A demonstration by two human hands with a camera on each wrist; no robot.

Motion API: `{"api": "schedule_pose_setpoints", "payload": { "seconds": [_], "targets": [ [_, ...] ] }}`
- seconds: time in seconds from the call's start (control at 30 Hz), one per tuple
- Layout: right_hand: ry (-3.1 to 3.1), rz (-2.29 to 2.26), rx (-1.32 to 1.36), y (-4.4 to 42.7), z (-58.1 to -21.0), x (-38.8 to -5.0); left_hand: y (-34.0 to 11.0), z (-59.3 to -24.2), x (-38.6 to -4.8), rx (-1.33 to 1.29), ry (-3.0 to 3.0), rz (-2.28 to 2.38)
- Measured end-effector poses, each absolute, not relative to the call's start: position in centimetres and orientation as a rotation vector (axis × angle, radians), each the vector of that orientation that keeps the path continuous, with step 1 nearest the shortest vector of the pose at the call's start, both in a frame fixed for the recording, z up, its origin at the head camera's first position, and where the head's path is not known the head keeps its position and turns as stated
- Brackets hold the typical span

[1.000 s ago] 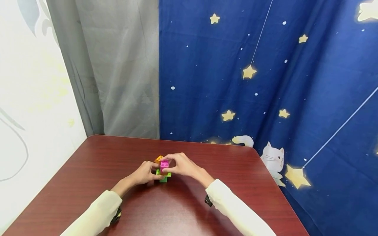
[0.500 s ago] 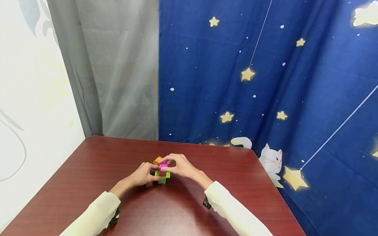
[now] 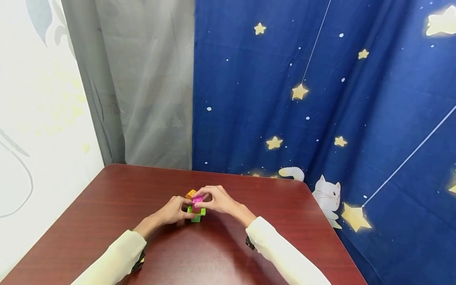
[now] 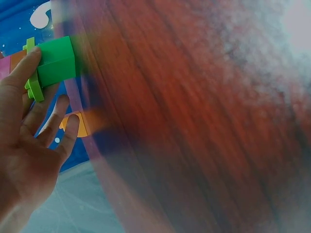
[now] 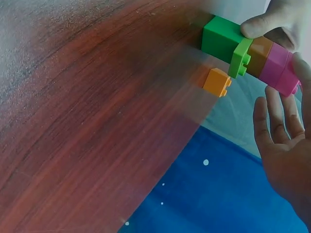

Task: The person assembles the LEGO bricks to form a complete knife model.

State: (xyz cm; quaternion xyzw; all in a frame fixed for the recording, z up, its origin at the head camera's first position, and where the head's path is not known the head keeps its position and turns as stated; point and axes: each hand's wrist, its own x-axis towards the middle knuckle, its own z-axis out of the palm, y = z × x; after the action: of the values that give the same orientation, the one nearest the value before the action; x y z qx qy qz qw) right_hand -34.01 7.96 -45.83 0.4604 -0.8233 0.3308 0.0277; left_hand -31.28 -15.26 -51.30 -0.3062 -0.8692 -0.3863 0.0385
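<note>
A small stack of toy building blocks stands on the table: a green block (image 5: 221,39) at the bottom, a flat lime-green piece (image 5: 238,60) above it, then an orange-brown block (image 5: 260,53) and a pink block (image 5: 280,70) on top. My left hand (image 3: 174,209) grips the stack low down from the left, its thumb across the lime piece. From the right, my right hand (image 3: 215,199) pinches the pink block between thumb and forefinger; its other fingers are spread loosely in the right wrist view. Behind the stack is a separate orange block (image 3: 190,193).
The dark red wooden table (image 3: 142,182) extends around both hands. Beyond its far edge hang a grey curtain (image 3: 149,99) and a blue star-patterned curtain (image 3: 246,99). A white patterned panel (image 3: 42,138) rises at the left.
The pink block sits slightly lower and farther away in the head view, with more of the orange-brown block showing below it. Both hands keep almost the same places; the head view has shifted a little.
</note>
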Motion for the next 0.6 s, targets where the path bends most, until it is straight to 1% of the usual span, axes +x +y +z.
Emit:
{"api": "schedule_pose_setpoints", "payload": {
  "seconds": [0.27,0.6],
  "targets": [
    [-2.529,1.081,1.416,8.09,-46.54,-34.16,-15.13,-51.45,-31.46,-0.926,-2.695,-1.177],
    [-2.542,1.036,1.455,8.31,-46.21,-34.8,-15.18,-51.17,-31.4,-0.937,-2.691,-1.152]
  ]
}}
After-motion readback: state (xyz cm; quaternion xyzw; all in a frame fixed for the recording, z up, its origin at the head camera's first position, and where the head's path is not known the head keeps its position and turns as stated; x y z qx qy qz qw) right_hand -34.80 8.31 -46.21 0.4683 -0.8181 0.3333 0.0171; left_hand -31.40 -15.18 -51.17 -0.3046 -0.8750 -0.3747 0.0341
